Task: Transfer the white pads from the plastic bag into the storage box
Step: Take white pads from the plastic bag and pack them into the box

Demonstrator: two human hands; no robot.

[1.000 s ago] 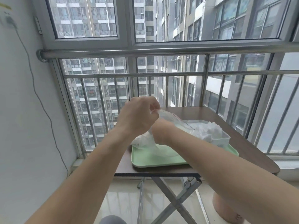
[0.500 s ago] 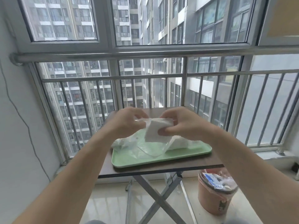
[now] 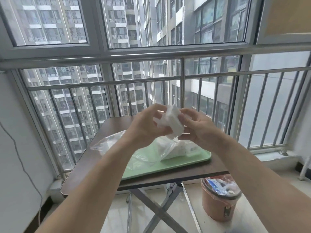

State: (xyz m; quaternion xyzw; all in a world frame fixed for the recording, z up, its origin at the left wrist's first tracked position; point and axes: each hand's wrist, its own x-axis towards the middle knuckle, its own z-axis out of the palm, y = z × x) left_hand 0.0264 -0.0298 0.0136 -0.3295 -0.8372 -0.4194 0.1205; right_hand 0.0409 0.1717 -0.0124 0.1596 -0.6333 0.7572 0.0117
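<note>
A stack of white pads (image 3: 171, 122) is held in the air between both hands, above the table. My left hand (image 3: 144, 126) grips its left side and my right hand (image 3: 196, 126) grips its right side. Below them the clear plastic bag (image 3: 151, 153) lies crumpled across the green tray (image 3: 193, 161), with more white pads showing inside it. The storage box is mostly hidden behind my hands; a pale edge with a barcode label (image 3: 193, 149) shows under my right hand.
The tray sits on a small brown folding table (image 3: 94, 169) against a metal window railing (image 3: 168, 81). A pink waste bin (image 3: 218, 199) with rubbish stands on the floor at the right. A white wall is on the left.
My right hand came out of the bag with a stack of pads. Both hands then lifted the stack higher above the tray. The bag dropped back onto the tray.
</note>
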